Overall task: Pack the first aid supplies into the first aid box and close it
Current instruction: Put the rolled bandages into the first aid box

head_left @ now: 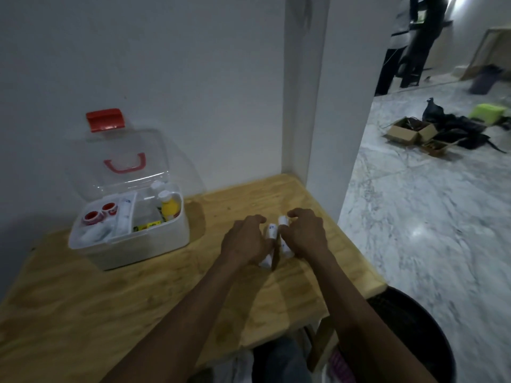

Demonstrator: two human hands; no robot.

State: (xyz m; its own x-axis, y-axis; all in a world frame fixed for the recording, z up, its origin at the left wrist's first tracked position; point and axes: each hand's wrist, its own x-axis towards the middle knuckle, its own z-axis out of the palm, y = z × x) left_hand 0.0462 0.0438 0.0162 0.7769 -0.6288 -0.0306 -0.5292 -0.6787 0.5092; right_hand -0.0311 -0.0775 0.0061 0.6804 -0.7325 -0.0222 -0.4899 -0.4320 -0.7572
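Both hands are down on the wooden table [154, 294], side by side, each curled over a small white roll. The left hand [244, 241] has its fingers bent round one bandage roll [271, 233], whose lower end shows below the palm; the right hand [305, 233] grips a second roll [283, 221], its top end poking out between thumb and fingers. The two rolls lie close together, nearly touching.

These rolls look light and soft — likely wrapped gauze — so they should give a little under the fingers and need no firm squeeze. Taking each round its middle, as now, seems the sensible hold; a slick wrapper might slide if pinched only at the end. There are faint blue marks on the wrappers, too blurred to read.

The first aid box [130, 239] stands well to the left near the wall, its clear lid [119, 150] tipped up and back, with a red latch [105, 120] at the top and a red handle [125, 163]. Inside sit two red-and-white tape rolls [99, 212], white packets, a yellow bottle [169, 208] with a white cap and something yellow-and-green low down. No writing is legible there either.

Beyond the table, cardboard boxes [409, 131] lie on a marble floor.
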